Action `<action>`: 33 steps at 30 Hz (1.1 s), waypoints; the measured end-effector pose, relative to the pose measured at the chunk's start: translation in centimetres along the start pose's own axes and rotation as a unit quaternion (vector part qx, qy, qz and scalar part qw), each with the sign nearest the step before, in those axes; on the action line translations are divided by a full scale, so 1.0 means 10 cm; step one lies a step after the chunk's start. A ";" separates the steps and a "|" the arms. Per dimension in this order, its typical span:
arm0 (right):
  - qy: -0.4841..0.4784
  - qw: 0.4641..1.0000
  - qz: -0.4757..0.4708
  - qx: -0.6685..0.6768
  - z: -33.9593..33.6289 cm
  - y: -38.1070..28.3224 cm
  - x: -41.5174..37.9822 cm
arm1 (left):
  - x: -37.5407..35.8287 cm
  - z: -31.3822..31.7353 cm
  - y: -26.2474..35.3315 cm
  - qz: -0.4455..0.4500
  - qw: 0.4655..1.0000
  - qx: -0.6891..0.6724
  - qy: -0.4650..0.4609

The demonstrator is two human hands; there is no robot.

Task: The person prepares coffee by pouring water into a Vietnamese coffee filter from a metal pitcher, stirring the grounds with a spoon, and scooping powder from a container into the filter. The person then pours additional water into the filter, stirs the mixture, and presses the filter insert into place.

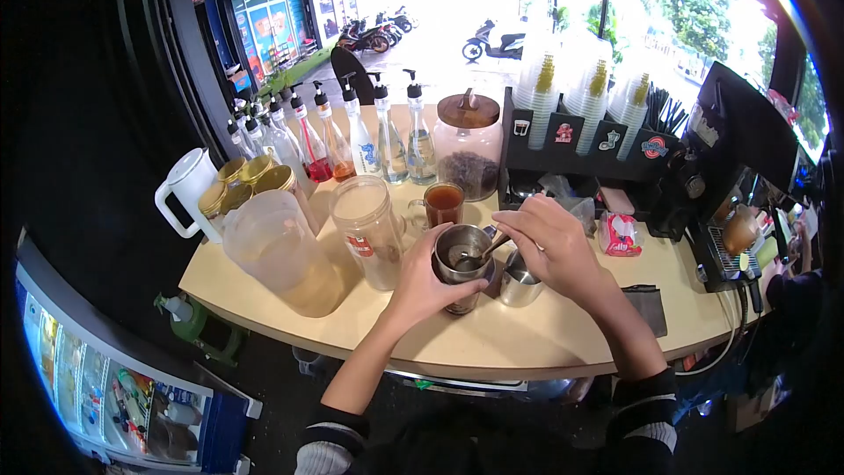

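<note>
My left hand (pixel 420 280) is wrapped round a stainless steel cup (pixel 450 274), thumb across its near side. Below the cup shows part of a glass (pixel 462 304), mostly hidden. Fingers of my right hand (pixel 554 233) pinch the handle of a metal spoon (pixel 496 246), whose bowl dips into the steel cup. Close under my right hand stands a metal pitcher (pixel 520 288). Behind the steel cup is a glass mug (pixel 443 204) of reddish-brown drink. To the left of my left hand stands a clear jar (pixel 374 242) with a red label.
A frosted pitcher (pixel 272 242) and white jug (pixel 189 189) stand left on the counter (pixel 369 347). Pump bottles (pixel 360 145) line the back beside a wooden-lidded jar (pixel 469 145). A cup rack (pixel 576 136), tissue pack (pixel 621 234) and dark flat pouch (pixel 649 308) are at right.
</note>
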State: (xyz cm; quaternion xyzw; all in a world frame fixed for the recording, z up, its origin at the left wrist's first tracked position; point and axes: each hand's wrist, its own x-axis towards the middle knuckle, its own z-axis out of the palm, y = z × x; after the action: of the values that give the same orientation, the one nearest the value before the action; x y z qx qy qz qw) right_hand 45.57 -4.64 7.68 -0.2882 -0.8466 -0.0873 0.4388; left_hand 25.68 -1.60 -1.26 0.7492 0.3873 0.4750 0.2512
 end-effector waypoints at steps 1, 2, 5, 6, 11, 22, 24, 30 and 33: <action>0.000 1.000 0.000 0.000 -0.02 0.00 0.01 | 0.02 0.01 -0.01 -0.001 1.000 -0.011 -0.006; 0.010 1.000 -0.004 -0.021 -0.04 0.00 0.02 | 0.03 0.01 0.00 -0.002 1.000 -0.011 -0.006; 0.057 0.997 -0.006 -0.049 -0.12 -0.06 0.11 | 0.03 0.00 0.04 -0.002 1.000 -0.026 -0.002; 0.094 0.994 -0.002 -0.058 -0.13 -0.07 0.14 | 0.03 0.00 0.04 -0.004 1.000 -0.030 -0.001; 0.114 0.991 -0.007 -0.066 -0.14 -0.08 0.19 | 0.09 -0.05 0.11 -0.013 0.999 -0.044 -0.015; 0.119 0.990 -0.025 -0.075 -0.06 0.01 0.35 | 0.23 -0.15 0.12 -0.011 0.999 -0.025 -0.024; 0.126 0.989 -0.033 -0.074 -0.05 0.01 0.37 | 0.25 -0.17 0.12 -0.009 0.999 -0.033 -0.029; 0.134 0.985 -0.059 -0.090 -0.07 0.01 0.47 | 0.29 -0.21 0.21 0.002 0.999 -0.024 -0.031; 0.147 0.983 -0.068 -0.087 -0.06 0.02 0.50 | 0.32 -0.23 0.25 0.007 0.999 -0.037 -0.029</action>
State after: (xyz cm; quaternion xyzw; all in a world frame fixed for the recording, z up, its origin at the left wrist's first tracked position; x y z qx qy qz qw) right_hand 43.87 -2.65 12.03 -0.2508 -0.7798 -0.2316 0.5247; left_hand 25.27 -0.40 3.19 0.7559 0.3562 0.4687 0.2864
